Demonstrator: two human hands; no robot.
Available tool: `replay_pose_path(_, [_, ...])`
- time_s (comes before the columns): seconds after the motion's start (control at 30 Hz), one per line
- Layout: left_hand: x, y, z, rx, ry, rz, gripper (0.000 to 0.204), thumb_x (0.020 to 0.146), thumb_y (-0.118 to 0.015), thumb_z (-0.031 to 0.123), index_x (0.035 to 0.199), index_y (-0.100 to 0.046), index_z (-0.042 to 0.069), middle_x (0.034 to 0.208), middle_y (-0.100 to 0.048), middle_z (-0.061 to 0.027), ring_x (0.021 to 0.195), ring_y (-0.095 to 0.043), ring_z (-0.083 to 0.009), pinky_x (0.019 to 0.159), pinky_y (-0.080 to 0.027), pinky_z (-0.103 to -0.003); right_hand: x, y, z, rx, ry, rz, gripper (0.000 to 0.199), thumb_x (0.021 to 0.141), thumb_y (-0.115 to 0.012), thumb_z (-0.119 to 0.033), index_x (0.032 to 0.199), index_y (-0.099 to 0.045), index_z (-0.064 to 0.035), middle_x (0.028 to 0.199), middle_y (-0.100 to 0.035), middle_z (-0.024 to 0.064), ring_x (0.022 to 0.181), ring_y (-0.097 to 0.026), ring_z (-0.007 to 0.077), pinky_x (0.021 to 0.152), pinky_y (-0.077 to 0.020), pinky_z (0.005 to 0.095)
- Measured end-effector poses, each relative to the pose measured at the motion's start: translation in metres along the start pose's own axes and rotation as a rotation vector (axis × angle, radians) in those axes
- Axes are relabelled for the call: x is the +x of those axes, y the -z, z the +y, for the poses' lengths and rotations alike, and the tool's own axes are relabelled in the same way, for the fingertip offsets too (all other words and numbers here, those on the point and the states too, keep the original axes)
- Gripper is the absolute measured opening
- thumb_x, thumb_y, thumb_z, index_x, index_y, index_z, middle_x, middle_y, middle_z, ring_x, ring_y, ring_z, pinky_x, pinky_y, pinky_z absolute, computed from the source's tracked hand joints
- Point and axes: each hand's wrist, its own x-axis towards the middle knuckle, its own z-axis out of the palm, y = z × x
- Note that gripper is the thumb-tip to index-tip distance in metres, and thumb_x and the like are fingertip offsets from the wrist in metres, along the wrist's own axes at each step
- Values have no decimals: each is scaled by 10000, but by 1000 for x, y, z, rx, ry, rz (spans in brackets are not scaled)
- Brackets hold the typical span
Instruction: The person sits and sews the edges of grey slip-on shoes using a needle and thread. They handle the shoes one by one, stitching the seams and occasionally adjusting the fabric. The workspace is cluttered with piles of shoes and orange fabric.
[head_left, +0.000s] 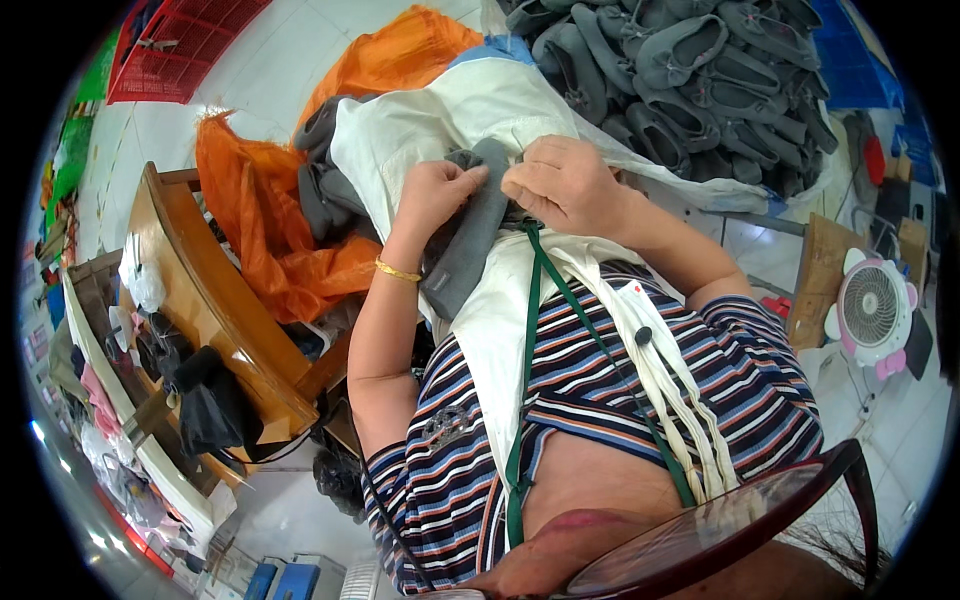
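A grey fabric shoe (468,245) lies over my lap on white cloth (400,130), its sole side showing. My left hand (438,197) is closed on the shoe's upper edge, thumb and fingers pinched together. Just to the right, my right hand (565,185) is closed in a fist-like pinch beside the shoe. Whatever sits between its fingertips, if anything, is too small to make out. The shoe's far end is partly hidden by the left fingers.
Many grey shoes (690,85) fill a large white sack at the far right. Orange mesh sacking (255,215) with more grey shoes (325,185) lies left, against a wooden table (215,310). A red basket (180,45) stands far left; a small fan (875,300) is at right.
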Motion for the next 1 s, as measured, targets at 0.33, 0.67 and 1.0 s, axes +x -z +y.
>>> replay_pose_path(0.33, [-27,-3,-17,-789,83,-24,66,883,-700,149,863,-674,92,750,-600,52,643,-510,-55,576,-408,-188,-20,40,30,761,-905,-345,329,925,-619,-80,1248,-573,-33,865,-692,47,799,-639,89,742,-497,243])
replay_pose_path(0.67, [-20,12,-35,-921,84,-19,82,898,-694,131,858,-681,60,759,-640,-1,597,-534,-71,525,-418,-193,-4,-87,39,402,-599,-143,65,852,-676,-82,881,-665,-25,802,-615,96,731,-584,212,667,-465,313])
replay_pose_path(1.0, [-7,-5,-40,-1125,42,-134,181,1002,-552,187,877,-599,65,811,-712,-85,481,-548,-88,418,-476,-214,-16,-83,58,186,-416,-148,112,866,-626,-163,888,-667,-61,854,-639,136,829,-615,336,732,-500,407])
